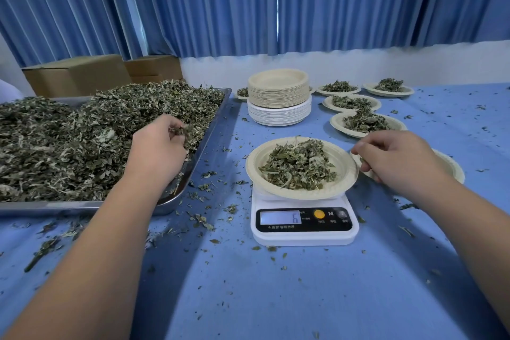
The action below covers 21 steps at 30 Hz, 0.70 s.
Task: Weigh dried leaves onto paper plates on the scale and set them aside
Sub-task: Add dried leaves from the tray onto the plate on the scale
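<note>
A white digital scale stands at the table's middle and its display reads 6. On it sits a paper plate with a heap of dried leaves. My left hand is over the right edge of a metal tray heaped with dried leaves, and its fingers pinch a small tuft of them. My right hand hovers with curled fingers just right of the weighed plate, above another plate that it mostly hides. A few leaf bits show under its fingers; whether it holds them is unclear.
A tall stack of empty plates stands behind the scale. Several filled plates lie in a row at the back right. Cardboard boxes sit behind the tray. Leaf crumbs litter the blue cloth.
</note>
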Tool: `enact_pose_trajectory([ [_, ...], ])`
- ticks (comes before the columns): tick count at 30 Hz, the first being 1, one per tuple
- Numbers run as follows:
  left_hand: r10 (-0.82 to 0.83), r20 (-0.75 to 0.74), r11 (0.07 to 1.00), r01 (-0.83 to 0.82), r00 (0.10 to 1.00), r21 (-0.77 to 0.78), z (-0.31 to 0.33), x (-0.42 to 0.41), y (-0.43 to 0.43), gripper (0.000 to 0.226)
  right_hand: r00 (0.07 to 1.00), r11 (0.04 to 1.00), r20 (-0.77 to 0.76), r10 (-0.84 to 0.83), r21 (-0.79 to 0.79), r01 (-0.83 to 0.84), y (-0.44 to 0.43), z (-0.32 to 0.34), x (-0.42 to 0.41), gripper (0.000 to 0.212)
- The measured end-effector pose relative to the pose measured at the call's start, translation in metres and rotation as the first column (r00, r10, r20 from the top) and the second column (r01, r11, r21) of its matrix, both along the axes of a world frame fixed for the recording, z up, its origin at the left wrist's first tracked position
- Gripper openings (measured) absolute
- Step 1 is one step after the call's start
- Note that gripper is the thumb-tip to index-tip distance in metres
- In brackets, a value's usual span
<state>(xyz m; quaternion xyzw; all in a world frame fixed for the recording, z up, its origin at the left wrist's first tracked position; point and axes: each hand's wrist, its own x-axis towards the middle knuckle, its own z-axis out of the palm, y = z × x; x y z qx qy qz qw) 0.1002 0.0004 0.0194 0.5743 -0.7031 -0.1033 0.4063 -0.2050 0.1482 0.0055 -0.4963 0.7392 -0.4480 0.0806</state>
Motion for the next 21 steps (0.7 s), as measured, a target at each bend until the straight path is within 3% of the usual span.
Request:
enact_pose_trajectory([
  [4,-0.099,-0.158,0.992,0.085,0.982,-0.092,0.007,-0.018,0.019,0.017,1.0,1.0,0.01,-0.004,-0.003,0.004,-0.001,0.0,0.001,0.022],
  [11,-0.396,-0.228,0.913,0.353,0.89,-0.205,0.008,-0.066,0.059,0.029,1.0,1.0,0.0,0.012,-0.008,-0.012,-0.001,0.001,0.003,0.023],
  [14,-0.493,-0.19,0.867,0.462,0.849,-0.185,0.005,-0.082,0.069,0.028,1.0,1.0,0.009,0.017,-0.011,-0.017,-0.001,0.001,0.003,0.023],
  [18,-0.574,-0.009,0.805,0.563,0.819,-0.184,-0.001,-0.092,0.072,0.029,1.0,1.0,0.004,0.021,-0.018,-0.021,-0.001,0.001,0.003,0.023],
  [21,-0.564,-0.02,0.812,0.55,0.826,-0.196,-0.001,-0.087,0.066,0.029,1.0,1.0,-0.006,0.013,-0.018,-0.013,-0.001,0.0,0.001,0.022],
])
